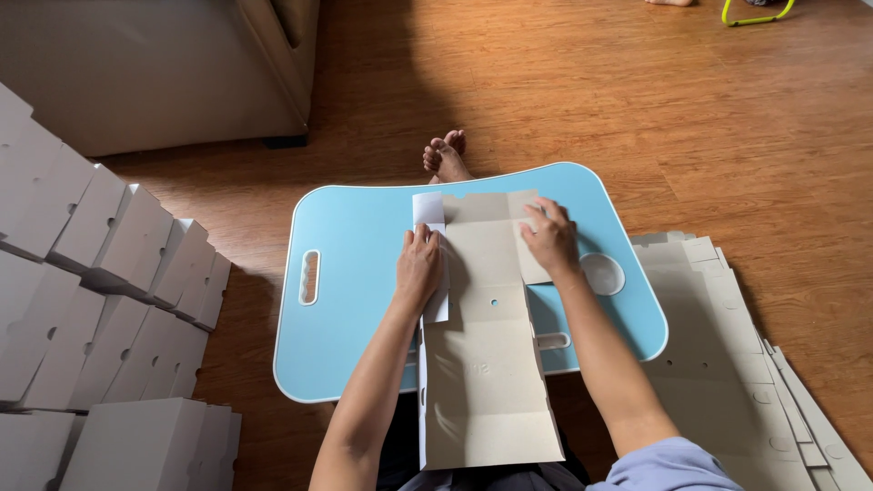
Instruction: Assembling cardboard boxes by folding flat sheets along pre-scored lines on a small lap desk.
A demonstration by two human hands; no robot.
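While the flat cardboard box blank [482, 355] lies lengthwise across the blue worktop [364, 273], the left hand [419, 266] presses its nine-o'clock side flap, fingers curled down on it. At two o'clock, the right hand [549, 240] bears on the opposite flap, fingers bent. Folded white boxes [109, 300] crowd nine o'clock; flat blanks [727, 364] lie at four o'clock on the floor.
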